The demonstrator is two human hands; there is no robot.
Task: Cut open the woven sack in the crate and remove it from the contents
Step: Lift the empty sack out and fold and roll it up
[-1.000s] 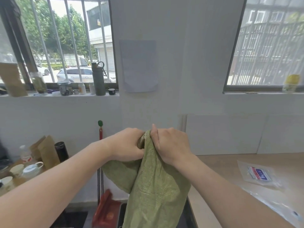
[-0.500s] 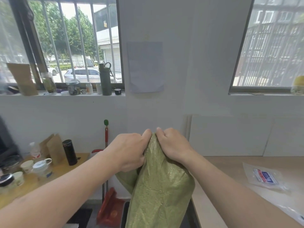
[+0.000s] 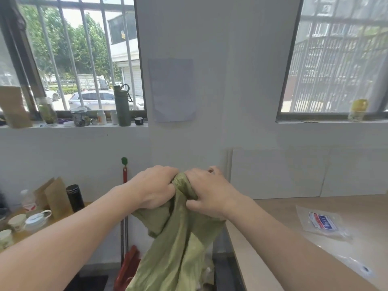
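Hands: left hand and right hand together, clamped on sack top.
Risk: cloth may slip if the grip loosens.

Just 1 wide-angle head-worn view looks forward and slightly down, close over both forearms, facing the white wall between 2 barred windows, light wooden desk at right.

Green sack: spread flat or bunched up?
Bunched. The green sack hangs gathered at its top between the left hand and right hand.
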